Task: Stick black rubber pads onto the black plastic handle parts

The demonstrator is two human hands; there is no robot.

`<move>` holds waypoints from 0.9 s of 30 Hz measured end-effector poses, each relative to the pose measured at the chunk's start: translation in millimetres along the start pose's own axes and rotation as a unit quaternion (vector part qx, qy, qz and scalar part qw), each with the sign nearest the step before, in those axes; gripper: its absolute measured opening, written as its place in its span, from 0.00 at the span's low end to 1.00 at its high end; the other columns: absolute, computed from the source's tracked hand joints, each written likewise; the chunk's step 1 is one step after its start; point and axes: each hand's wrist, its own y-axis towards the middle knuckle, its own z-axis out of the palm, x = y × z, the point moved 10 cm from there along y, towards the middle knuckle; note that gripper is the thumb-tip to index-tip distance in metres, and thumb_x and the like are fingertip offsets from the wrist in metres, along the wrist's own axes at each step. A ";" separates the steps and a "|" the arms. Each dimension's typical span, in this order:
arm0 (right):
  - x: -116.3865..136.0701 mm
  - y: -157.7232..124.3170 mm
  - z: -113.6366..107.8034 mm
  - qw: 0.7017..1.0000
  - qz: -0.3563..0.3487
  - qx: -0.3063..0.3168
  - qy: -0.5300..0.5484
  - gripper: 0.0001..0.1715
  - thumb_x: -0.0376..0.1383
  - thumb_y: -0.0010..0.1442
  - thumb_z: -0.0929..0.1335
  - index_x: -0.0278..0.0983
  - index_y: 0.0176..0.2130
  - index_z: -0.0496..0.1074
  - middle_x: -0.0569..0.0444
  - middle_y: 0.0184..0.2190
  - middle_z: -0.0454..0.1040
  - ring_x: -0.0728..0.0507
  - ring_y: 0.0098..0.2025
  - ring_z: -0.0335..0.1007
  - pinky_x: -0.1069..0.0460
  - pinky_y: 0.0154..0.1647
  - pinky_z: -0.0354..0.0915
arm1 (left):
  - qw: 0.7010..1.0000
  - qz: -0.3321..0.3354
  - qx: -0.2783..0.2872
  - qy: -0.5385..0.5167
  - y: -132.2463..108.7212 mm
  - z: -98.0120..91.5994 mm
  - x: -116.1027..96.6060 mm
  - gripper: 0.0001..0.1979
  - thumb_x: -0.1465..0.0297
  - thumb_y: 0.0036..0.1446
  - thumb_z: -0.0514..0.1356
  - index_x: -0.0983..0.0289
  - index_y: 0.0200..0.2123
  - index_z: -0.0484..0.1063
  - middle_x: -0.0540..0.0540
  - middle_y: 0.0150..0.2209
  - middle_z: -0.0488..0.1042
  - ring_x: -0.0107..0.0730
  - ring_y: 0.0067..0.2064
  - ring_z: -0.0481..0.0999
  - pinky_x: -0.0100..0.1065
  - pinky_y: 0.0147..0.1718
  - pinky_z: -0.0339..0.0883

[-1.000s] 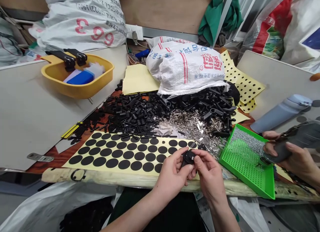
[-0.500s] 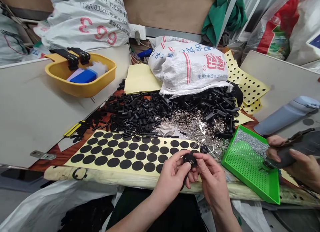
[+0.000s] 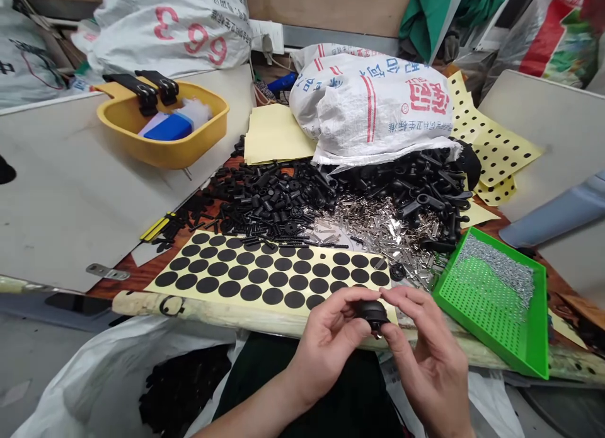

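A small round black plastic part is held low in front of me, past the table's front edge. Its domed side faces up, and a bit of shiny metal shows at its lower edge. My left hand is closed on its left side between thumb and fingers. From the right, the thumb and fingertips of my right hand pinch the same part. Just beyond my hands lies a yellow sheet of round black stickers. The part's underside is mostly hidden.
Behind the sheet are piles of black plastic pieces and metal strips. A green tray with small screws stands at right. A yellow bowl hangs at left; a white sack lies behind.
The black part has been turned so its dome faces up. The other person's hands and dark tool over the tray have gone from view. My view has swung slightly left.
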 end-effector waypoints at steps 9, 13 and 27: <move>12.6 -1.7 3.0 0.998 -0.048 -0.021 0.019 0.12 0.29 0.67 0.65 0.37 0.51 0.70 0.49 0.46 0.67 0.45 0.49 0.65 0.50 0.51 0.62 | 1.000 0.000 0.001 -0.008 -3.1 -2.9 -2.4 0.19 0.63 0.60 0.61 0.62 0.53 0.70 0.54 0.48 0.74 0.21 0.48 0.74 0.16 0.48 0.67; 5.2 -3.2 1.0 0.999 -0.008 -0.043 0.023 0.09 0.29 0.66 0.66 0.37 0.46 0.72 0.50 0.42 0.69 0.45 0.45 0.67 0.52 0.46 0.65 | 0.998 -0.044 0.012 -0.043 1.2 1.8 7.0 0.22 0.61 0.59 0.61 0.65 0.53 0.69 0.57 0.47 0.74 0.23 0.47 0.75 0.19 0.47 0.69; -64.7 -13.1 -5.6 0.964 0.223 -0.068 0.131 0.17 0.44 0.63 0.70 0.32 0.37 0.78 0.48 0.36 0.72 0.46 0.38 0.70 0.59 0.36 0.69 | 0.970 -0.214 0.011 0.115 -7.4 9.8 33.3 0.22 0.70 0.47 0.61 0.69 0.47 0.70 0.57 0.37 0.74 0.31 0.41 0.72 0.31 0.46 0.65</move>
